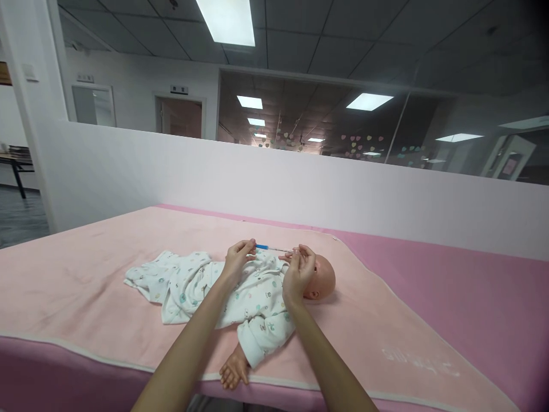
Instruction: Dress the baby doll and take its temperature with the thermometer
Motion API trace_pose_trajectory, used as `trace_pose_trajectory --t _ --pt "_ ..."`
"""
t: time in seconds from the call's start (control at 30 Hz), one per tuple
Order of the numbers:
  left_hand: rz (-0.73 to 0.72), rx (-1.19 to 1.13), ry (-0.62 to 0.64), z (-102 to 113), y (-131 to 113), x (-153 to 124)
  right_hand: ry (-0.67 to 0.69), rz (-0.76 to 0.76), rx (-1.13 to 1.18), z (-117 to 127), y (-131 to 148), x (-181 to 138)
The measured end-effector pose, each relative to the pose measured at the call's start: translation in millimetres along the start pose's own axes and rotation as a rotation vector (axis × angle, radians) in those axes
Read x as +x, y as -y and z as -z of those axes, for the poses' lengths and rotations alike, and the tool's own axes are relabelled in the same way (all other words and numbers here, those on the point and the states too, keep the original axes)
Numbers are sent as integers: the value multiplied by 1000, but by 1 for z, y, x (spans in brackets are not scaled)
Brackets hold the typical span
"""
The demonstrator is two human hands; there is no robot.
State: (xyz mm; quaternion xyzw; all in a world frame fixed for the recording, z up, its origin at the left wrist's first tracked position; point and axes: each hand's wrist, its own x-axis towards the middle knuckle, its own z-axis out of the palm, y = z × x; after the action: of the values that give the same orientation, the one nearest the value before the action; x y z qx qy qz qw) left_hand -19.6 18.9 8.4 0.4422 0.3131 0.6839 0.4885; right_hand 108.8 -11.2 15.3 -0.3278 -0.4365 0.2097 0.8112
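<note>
A baby doll (253, 294) in a white printed suit lies on its back, its head to the right and its near arm stretched toward the bed's front edge. Over the doll's chest, a thin rod with a blue end (262, 246) runs level between my hands; it looks like a thermometer, though it is too small to be sure. My left hand (239, 257) pinches the blue end. At the pale, thin end, the fingers of my right hand (299, 272) are closed, partly covering the doll's face.
A peach-pink pad (86, 269) with pale edging covers much of the pink bed (484, 286). Behind it stands a low white wall (321, 191) with glass above. A dark-legged table (17, 166) is far left.
</note>
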Motion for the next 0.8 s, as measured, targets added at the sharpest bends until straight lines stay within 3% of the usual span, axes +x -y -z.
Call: trace_pose_trajectory --t 0.27,0.47,0.8 --pt "23 -120 -73 -1 -7 -2 116 159 -89 -1 3 -9" --pt "11 -283 -61 2 -10 -1 168 299 -174 -2 -4 -12" --pt "29 -380 43 2 -14 -5 151 300 -144 1 -5 -10"
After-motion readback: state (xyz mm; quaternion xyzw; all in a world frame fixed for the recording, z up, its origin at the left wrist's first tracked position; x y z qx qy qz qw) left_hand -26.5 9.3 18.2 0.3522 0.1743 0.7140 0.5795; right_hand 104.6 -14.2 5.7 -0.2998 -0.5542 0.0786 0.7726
